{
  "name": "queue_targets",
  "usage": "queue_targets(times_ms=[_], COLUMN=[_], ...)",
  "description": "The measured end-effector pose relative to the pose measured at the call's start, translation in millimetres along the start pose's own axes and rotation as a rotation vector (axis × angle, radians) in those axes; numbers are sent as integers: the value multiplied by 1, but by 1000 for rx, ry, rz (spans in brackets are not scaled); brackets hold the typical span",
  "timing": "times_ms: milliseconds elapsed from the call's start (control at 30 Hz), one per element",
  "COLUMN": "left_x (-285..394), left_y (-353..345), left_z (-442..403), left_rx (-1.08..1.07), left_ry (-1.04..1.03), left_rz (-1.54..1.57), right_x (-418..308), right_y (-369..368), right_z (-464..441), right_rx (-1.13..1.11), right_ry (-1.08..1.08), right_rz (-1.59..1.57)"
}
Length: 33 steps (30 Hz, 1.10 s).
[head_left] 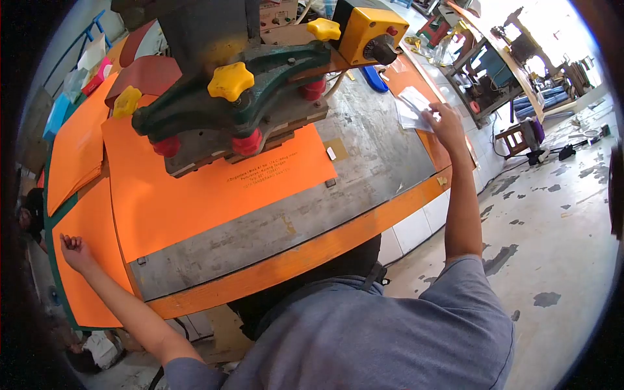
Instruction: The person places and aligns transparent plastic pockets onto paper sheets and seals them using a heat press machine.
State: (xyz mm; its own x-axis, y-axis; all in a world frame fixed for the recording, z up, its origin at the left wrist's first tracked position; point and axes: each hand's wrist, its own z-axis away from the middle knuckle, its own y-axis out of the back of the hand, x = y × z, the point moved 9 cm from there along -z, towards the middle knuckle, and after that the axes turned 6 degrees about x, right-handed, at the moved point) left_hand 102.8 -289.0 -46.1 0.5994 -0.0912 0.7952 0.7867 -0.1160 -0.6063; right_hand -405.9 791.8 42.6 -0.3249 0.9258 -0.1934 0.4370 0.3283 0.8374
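Observation:
Resting at the left edge, my left hand (77, 253) has its fingers curled in, with nothing visible in them, over an orange sheet (91, 286). My right hand (447, 127) reaches to the far right of the table, its thumb and fingertips pinching at a small stack of thin white sheets (411, 107). Between my hands a large orange sheet (195, 208) lies on the grey metal plate (364, 156), printed with several lines of small text. The dark green press head (260, 97), with yellow star knobs (231, 81), hangs over that sheet and hides its back part.
A yellow control box (370, 36) with a dial stands behind the plate. More orange sheets (78, 149) are piled at the left. A blue object (375, 79) lies near the white sheets. The wooden table edge (292, 253) runs before my body. Farther right stands a workbench (500, 58).

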Motion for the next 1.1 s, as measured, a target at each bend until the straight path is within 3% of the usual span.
queue_targets(times_ms=[33, 300, 600, 733, 800, 900, 1100], left_x=[0, -2, -4, -3, -3, -4, -5], left_y=[-1, 0, -1, 5, 6, 8, 5], left_z=[1, 1, -2, -4, -10, -14, -10], left_rx=[-8, -33, -30, -35, -68, -64, -11], left_ry=[3, 4, 5, -5, -2, 4, 19], left_rz=[7, 20, 13, 21, 30, 17, 10], right_x=[3, -4, 14, 21, 34, 39, 36], right_y=[-2, 5, 37, 29, 13, 8, 19], right_z=[6, 0, -11, -13, -13, -12, -8], right_rx=[-29, -58, 255, 244, 103, 93, 161], right_ry=[-94, -24, -149, -140, -269, -282, -203], right_rz=[-53, -134, -132, -195, -344, -468, -348])
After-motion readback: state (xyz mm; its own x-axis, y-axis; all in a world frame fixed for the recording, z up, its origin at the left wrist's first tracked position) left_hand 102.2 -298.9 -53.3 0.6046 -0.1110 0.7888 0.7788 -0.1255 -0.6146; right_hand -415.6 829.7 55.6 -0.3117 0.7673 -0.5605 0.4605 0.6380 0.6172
